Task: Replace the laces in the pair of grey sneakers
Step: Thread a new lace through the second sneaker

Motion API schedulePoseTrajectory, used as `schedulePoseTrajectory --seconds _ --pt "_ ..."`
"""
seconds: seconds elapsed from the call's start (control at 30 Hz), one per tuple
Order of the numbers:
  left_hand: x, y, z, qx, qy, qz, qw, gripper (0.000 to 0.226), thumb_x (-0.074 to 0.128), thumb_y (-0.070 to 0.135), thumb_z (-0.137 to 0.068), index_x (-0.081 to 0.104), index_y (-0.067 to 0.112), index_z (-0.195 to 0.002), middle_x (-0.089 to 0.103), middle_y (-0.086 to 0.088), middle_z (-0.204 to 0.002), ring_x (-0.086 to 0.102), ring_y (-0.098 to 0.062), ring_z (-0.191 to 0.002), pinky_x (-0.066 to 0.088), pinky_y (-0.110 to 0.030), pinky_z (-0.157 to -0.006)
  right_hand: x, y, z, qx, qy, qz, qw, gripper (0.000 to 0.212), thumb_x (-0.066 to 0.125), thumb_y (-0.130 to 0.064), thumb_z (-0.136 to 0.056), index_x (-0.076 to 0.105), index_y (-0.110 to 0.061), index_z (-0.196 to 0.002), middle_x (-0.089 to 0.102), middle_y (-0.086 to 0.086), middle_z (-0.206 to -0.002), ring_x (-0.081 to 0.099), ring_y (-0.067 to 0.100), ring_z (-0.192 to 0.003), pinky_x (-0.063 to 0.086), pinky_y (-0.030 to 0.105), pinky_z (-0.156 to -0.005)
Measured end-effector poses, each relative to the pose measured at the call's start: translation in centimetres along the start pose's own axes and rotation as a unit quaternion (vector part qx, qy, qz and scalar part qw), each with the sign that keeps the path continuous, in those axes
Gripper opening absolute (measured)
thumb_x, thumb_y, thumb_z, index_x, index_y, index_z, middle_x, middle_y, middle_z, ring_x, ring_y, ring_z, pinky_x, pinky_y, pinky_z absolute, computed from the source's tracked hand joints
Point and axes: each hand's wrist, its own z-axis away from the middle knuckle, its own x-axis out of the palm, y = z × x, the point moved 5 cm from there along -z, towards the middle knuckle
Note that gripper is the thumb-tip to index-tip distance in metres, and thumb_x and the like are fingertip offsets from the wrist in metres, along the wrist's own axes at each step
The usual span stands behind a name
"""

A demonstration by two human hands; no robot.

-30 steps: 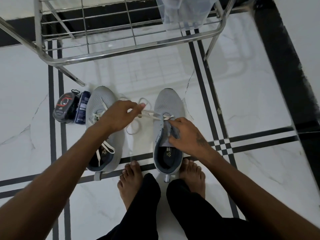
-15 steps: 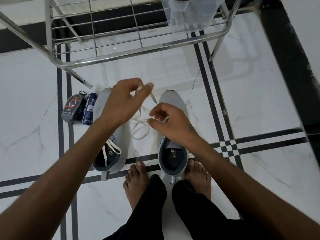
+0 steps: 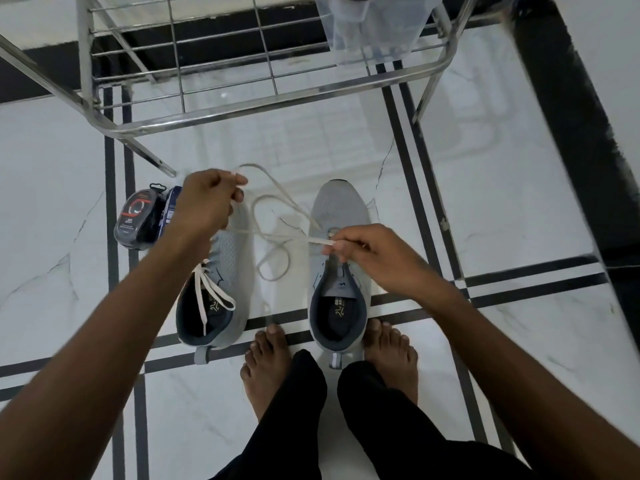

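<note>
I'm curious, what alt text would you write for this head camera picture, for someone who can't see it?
Seen from above, a person's left hand and right hand each pinch a white lace over the right grey sneaker. The left sneaker, still laced, sits on the marble floor below a steel rack.

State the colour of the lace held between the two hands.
Off-white lace, clearest in the head view.

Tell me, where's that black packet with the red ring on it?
In the head view, the black packet lies on the white floor at the left, beside the left grey sneaker and just behind the left hand.
</note>
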Motion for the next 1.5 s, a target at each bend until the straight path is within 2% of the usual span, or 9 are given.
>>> schedulePoseTrajectory --seconds 0.2,0.4,0.53,0.63,0.87,1.07,1.2,1.37,1.5 --pt "2.2 -3.3 0.9 0.059 -0.033 -0.350 0.934 0.039 0.045 0.018 -0.101 0.045 0.010 -0.139 0.064 -0.021 -0.113 0.062 -0.039 -0.103 0.044 -0.038 -0.083 -2.9 2.0 -0.8 0.032 0.154 0.089 0.984 0.005 0.072 -0.028 -0.090 0.077 -0.025 -0.090 0.070 -0.017 -0.087 0.060 0.001 -0.088 0.050 0.029 -0.082" --pt "6.5 -0.4 4.0 0.322 -0.029 -0.455 0.830 0.062 0.065 0.024 -0.091 0.042 0.013 -0.148 0.013 -0.017 -0.163 0.010 -0.036 -0.151 0.020 -0.050 -0.121 -2.2 1.9 -2.1 0.031 0.161 0.094 0.982 0.006 0.076 -0.031 -0.086 0.078 -0.025 -0.087 0.071 -0.015 -0.084 0.062 0.007 -0.091 0.051 0.040 -0.090" --pt "10.3 0.4 4.8 0.285 -0.211 -0.288 0.889 0.048 0.072 0.027 -0.089 0.057 0.027 -0.134 0.068 0.004 -0.121 0.062 -0.014 -0.114 0.046 -0.032 -0.100 -1.2 1.6 -2.7 0.025 0.149 -0.008 0.988 0.023 0.080 -0.023 -0.083 0.061 -0.019 -0.094 0.066 -0.006 -0.080 0.060 0.007 -0.078 0.047 0.024 -0.071" --pt "10.6 0.4 3.5 0.241 -0.210 -0.254 0.913 0.016 0.076 0.026 -0.085 0.075 0.028 -0.101 0.071 0.013 -0.084 0.065 -0.003 -0.079 0.053 -0.037 -0.084 -1.6 2.2 -2.3 0.044 0.174 -0.084 0.980 0.029 0.075 -0.032 -0.087 0.057 -0.018 -0.104 0.069 -0.002 -0.090 0.062 0.007 -0.083 0.048 0.018 -0.072" --pt "10.7 -2.0 3.0 0.276 -0.179 -0.384 0.863 0.023 0.055 0.019 -0.096 0.074 0.023 -0.109 0.066 -0.004 -0.099 0.061 -0.023 -0.093 0.047 -0.036 -0.082 0.6 4.6 -1.0 0.151 0.065 0.115 0.980 0.057 0.074 -0.049 -0.081 0.061 -0.017 -0.126 0.063 -0.003 -0.115 0.061 0.014 -0.102 0.052 0.030 -0.083" --pt "13.6 -2.8 3.6 0.270 -0.167 -0.430 0.845 0.017 0.064 0.033 -0.093 0.067 0.017 -0.096 0.060 -0.003 -0.101 0.060 -0.021 -0.090 0.043 -0.032 -0.072 2.4 3.9 -2.9 0.146 0.101 0.248 0.952 0.014 0.067 -0.021 -0.084 0.070 -0.009 -0.090 0.064 0.002 -0.078 0.062 0.019 -0.072 0.045 0.025 -0.063" --pt "14.9 -2.3 4.4 0.323 -0.142 -0.455 0.818 0.015 0.051 0.024 -0.098 0.057 0.011 -0.102 0.056 -0.007 -0.104 0.056 -0.026 -0.094 0.047 -0.039 -0.069 1.3 5.1 -2.7 0.168 0.121 0.184 0.961 0.016 0.061 -0.016 -0.090 0.073 -0.010 -0.099 0.072 0.008 -0.095 0.067 0.023 -0.085 0.046 0.025 -0.069" --pt "15.6 -2.4 4.9 0.318 -0.150 -0.405 0.844 0.009 0.053 0.015 -0.096 0.047 0.010 -0.092 0.064 -0.011 -0.089 0.060 -0.031 -0.082 0.045 -0.041 -0.068 0.3 6.5 -1.5 0.162 0.147 0.020 0.976 0.025 0.063 -0.013 -0.094 0.071 -0.012 -0.118 0.071 0.002 -0.113 0.061 0.009 -0.094 0.044 0.019 -0.082" --pt "14.8 -2.8 4.8 0.252 -0.127 -0.268 0.921 0.012 0.068 0.011 -0.087 0.056 0.010 -0.086 0.068 -0.004 -0.083 0.064 -0.023 -0.080 0.051 -0.044 -0.073 0.4 6.4 -1.0 0.140 0.154 -0.039 0.977 0.032 0.058 0.004 -0.089 0.072 -0.014 -0.112 0.070 -0.006 -0.101 0.062 0.002 -0.088 0.046 0.010 -0.078"
